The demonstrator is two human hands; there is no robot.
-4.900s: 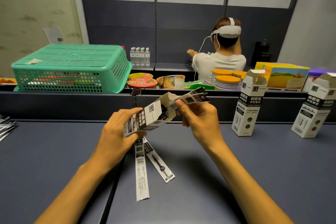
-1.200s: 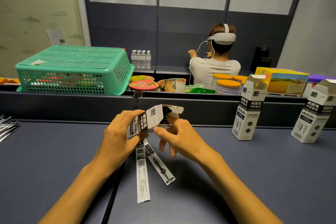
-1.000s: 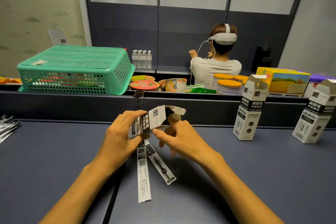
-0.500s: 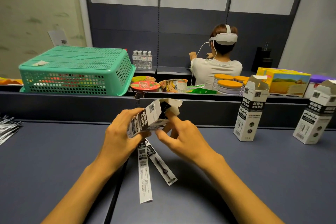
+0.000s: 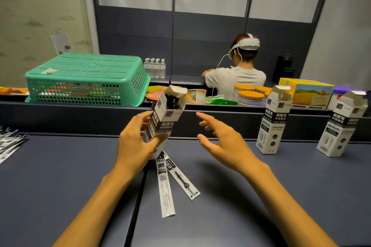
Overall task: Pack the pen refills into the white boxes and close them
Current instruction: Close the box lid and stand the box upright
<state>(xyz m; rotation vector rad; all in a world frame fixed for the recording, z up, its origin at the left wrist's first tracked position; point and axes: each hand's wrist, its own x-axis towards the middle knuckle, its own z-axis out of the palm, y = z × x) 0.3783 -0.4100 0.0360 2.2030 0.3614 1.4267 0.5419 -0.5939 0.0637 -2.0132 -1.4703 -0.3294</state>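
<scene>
My left hand (image 5: 135,146) grips a white and black box (image 5: 165,118) near its lower end, above the dark table. The box stands almost upright, its top flap open, and dark refill packets show inside. My right hand (image 5: 221,142) hovers to the right of the box, fingers spread, touching nothing. Two packed pen refills (image 5: 172,178) lie on the table just below my left hand. Two more white boxes (image 5: 274,121) (image 5: 341,124) stand upright at the right with their top flaps open.
A pile of refill packets (image 5: 10,142) lies at the table's left edge. Behind a dark divider (image 5: 70,116) sit a green upturned basket (image 5: 88,80), food tubs and a yellow carton (image 5: 307,92). A person in a headset (image 5: 239,74) sits beyond, facing away.
My left hand has tipped the box from lying sideways to nearly upright. My right hand has let go of the box's open end and drawn away to the right.
</scene>
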